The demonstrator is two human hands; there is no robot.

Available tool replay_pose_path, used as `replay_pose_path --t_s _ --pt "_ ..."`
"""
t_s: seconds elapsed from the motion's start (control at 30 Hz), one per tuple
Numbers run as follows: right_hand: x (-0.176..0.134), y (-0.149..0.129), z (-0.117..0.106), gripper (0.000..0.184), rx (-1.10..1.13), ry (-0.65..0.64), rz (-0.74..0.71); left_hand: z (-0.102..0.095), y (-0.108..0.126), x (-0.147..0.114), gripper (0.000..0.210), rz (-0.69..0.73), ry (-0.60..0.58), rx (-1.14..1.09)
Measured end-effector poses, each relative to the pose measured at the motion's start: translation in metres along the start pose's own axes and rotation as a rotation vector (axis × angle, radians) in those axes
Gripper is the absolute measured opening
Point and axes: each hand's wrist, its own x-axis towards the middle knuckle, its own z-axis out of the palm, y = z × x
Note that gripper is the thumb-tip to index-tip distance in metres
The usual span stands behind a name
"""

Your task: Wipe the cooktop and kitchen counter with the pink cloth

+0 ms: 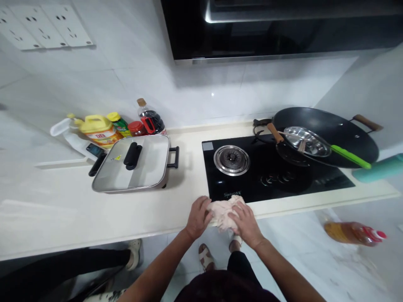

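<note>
A crumpled pale pink cloth lies at the front edge of the counter, overlapping the near rim of the black gas hob. My left hand grips its left side, fingers bent and thumb against the fabric. On the right side, my right hand has its fingers curled over the cloth. Part of the cloth sags over the counter's edge. Just beyond my hands is the hob's left burner.
An electric pan with a glass lid stands left, sauce bottles and a yellow jug behind it. A large wok holding a metal bowl covers the hob's right. Someone's leg shows lower left; an oil bottle is lower right.
</note>
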Motion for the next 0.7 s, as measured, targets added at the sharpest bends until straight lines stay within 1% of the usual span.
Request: replay_pose_path --t_s 0.07,0.13,0.2,0.27,0.3,0.37,0.43,0.47,0.53,0.6,0.67,0.7 --pt "-0.019 0.038 -0.012 0.055 -0.021 0.024 0.041 0.007 0.003 0.006 0.044 0.022 -0.013 0.009" --pt "-0.034 0.071 -0.025 0.056 -0.052 0.03 0.068 0.011 0.004 0.008 0.044 0.033 -0.019 0.026" --pt "-0.043 0.093 -0.036 0.058 -0.085 0.015 0.088 0.013 0.004 0.009 0.043 0.045 -0.026 0.069" --pt "-0.045 0.101 -0.042 0.06 -0.117 -0.019 0.118 0.014 0.003 0.008 0.042 0.057 -0.036 0.125" --pt "-0.044 0.099 -0.044 0.062 -0.134 -0.041 0.148 0.014 0.003 0.008 0.041 0.062 -0.043 0.154" --pt "-0.035 0.087 -0.042 0.064 -0.165 -0.099 0.23 0.014 0.003 0.009 0.04 0.07 -0.057 0.212" --pt "-0.022 0.064 -0.037 0.067 -0.173 -0.171 0.295 0.014 0.001 0.009 0.04 0.08 -0.072 0.265" --pt "-0.013 0.05 -0.032 0.068 -0.16 -0.207 0.3 0.014 0.0 0.009 0.04 0.085 -0.08 0.291" --pt "0.005 0.021 -0.022 0.069 -0.095 -0.274 0.232 0.013 -0.002 0.01 0.042 0.095 -0.103 0.333" --pt "0.023 -0.002 -0.013 0.058 -0.016 -0.305 0.085 0.014 -0.001 0.013 0.045 0.085 -0.128 0.356" --pt "0.034 -0.013 -0.009 0.053 0.006 -0.257 0.007 0.018 0.004 0.018 0.047 0.028 -0.138 0.374" --pt "0.037 -0.012 -0.01 0.053 0.013 -0.235 -0.031 0.021 0.008 0.022 0.048 -0.017 -0.132 0.392"
